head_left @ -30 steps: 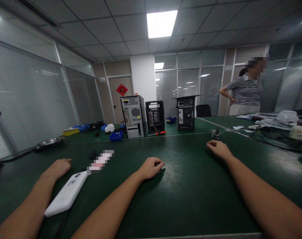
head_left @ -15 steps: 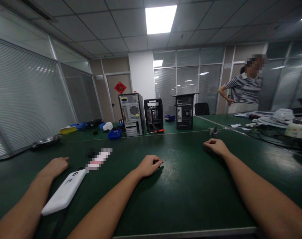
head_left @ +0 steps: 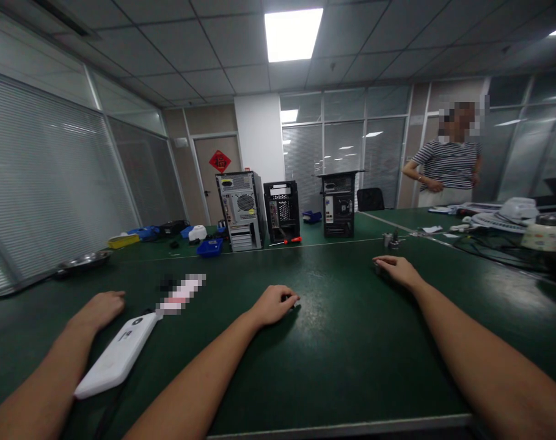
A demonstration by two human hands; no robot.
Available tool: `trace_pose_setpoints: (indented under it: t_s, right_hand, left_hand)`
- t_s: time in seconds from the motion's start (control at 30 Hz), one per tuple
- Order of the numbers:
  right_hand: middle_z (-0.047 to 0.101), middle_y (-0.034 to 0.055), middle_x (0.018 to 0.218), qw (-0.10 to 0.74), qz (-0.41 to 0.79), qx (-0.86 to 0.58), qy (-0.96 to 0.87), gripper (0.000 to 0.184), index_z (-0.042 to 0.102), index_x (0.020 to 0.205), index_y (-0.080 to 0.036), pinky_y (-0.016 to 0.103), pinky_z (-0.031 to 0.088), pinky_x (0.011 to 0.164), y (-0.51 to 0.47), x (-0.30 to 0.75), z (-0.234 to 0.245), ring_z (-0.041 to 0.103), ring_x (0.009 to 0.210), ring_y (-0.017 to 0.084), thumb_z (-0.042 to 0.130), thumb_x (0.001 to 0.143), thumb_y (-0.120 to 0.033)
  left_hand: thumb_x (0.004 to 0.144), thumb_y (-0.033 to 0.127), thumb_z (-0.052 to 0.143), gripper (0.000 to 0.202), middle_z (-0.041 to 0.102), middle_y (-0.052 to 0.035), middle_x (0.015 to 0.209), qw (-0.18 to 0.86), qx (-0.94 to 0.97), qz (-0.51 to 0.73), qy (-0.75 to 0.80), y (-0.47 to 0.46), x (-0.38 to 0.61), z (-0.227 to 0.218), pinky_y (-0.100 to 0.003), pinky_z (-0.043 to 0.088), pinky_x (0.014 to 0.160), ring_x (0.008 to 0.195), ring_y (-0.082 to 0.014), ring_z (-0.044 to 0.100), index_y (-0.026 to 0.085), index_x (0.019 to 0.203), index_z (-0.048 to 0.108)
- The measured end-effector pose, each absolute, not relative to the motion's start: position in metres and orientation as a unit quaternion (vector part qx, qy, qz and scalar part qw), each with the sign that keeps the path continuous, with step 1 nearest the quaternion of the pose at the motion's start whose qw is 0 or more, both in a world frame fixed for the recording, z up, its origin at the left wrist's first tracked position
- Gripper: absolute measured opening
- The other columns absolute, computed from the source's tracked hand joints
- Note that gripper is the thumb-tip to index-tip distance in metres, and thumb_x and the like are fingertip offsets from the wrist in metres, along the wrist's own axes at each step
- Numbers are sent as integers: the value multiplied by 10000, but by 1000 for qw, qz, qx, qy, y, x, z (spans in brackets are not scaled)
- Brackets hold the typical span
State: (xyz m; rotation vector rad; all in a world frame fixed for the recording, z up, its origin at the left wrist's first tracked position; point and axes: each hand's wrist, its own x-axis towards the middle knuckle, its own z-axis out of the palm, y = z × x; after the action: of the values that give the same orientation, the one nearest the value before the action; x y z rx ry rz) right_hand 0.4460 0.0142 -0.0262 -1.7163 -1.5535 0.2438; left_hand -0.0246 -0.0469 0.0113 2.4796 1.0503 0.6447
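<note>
My left hand [head_left: 277,304] rests on the green table [head_left: 333,360] with its fingers curled. Something small and dark seems to sit between thumb and fingers, too hidden to name. My right hand [head_left: 398,271] lies further right, fingers closed and pointing left. A small greyish bit shows under its fingertips, its kind unclear. Just beyond it stand small metal parts [head_left: 390,240]. Left of my left arm is another person's hand [head_left: 101,308], beside a white power bank-like device [head_left: 117,354] with a dark cable.
Three computer cases stand at the back: a grey one [head_left: 240,211], a black frame [head_left: 281,211] and a black tower [head_left: 338,208]. A red-handled screwdriver [head_left: 294,240], blue tray [head_left: 209,247] and metal dish [head_left: 86,261] lie nearby. A person in a striped shirt [head_left: 448,165] stands behind cables.
My right fingers have shifted slightly and a greyish bit now shows beneath them. My left hand stays put. The standing person has turned, bringing a hand to the front of the waist.
</note>
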Motion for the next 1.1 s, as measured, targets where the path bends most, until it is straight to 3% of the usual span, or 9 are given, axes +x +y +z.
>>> trace_pose_setpoints:
  t_s: [0.13, 0.27, 0.5, 0.63, 0.73, 0.9, 1.1]
  right_hand:
    - [727, 69, 1164, 375, 127, -648, -651, 423, 731, 1167, -240, 376, 451, 977, 11, 437, -25, 641, 1096, 263, 536, 874, -474]
    - [716, 83, 1072, 346, 93, -642, -678, 345, 719, 1117, -220, 359, 466, 937, 7, 413, -16, 637, 1012, 239, 490, 918, -386]
    - [580, 104, 1048, 322, 39, -531, -783, 363, 715, 1127, -192, 379, 462, 960, -5, 317, 8, 597, 980, 220, 403, 984, -313]
    - [562, 99, 1099, 280, 39, -427, -859, 329, 693, 1183, -214, 370, 453, 983, -31, 246, 20, 581, 1026, 213, 445, 985, -303]
    - [585, 101, 1178, 266, 43, -350, -897, 358, 590, 1304, -215, 376, 451, 993, -56, 207, 26, 567, 1094, 221, 512, 963, -294]
    - [612, 112, 1162, 273, 32, -297, -914, 350, 524, 1269, -195, 391, 463, 988, -75, 181, 24, 565, 1094, 234, 557, 923, -237]
    - [622, 101, 1150, 275, 25, -321, -906, 370, 537, 1254, -210, 380, 482, 949, -70, 182, 17, 591, 1074, 233, 621, 896, -250]
  left_hand:
    - [976, 413, 499, 377, 751, -64, 1022, 188, 881, 225, 371, -48, -25, 12, -246, 456, 789, 913, -183, 653, 170, 1050, 777]
    - [976, 414, 498, 377, 747, -68, 1036, 186, 881, 225, 372, -48, -25, 12, -255, 457, 794, 922, -190, 651, 171, 1050, 777]
    - [978, 432, 493, 390, 746, -67, 1044, 193, 878, 231, 371, -48, -24, 12, -253, 454, 808, 931, -194, 653, 167, 1040, 772]
    - [1003, 449, 426, 449, 745, -56, 965, 201, 875, 242, 367, -49, -23, 11, -254, 449, 800, 867, -186, 645, 151, 1017, 761]
    - [1017, 448, 373, 483, 725, -51, 892, 202, 877, 243, 361, -49, -22, 11, -249, 441, 760, 818, -179, 626, 139, 945, 738]
    - [1020, 437, 350, 507, 672, -49, 781, 200, 873, 244, 373, -48, -22, 10, -252, 420, 687, 723, -167, 579, 128, 795, 683]
    - [998, 369, 418, 367, 700, -63, 911, 228, 874, 256, 343, -51, -25, 12, -263, 440, 732, 831, -191, 609, 128, 928, 686]
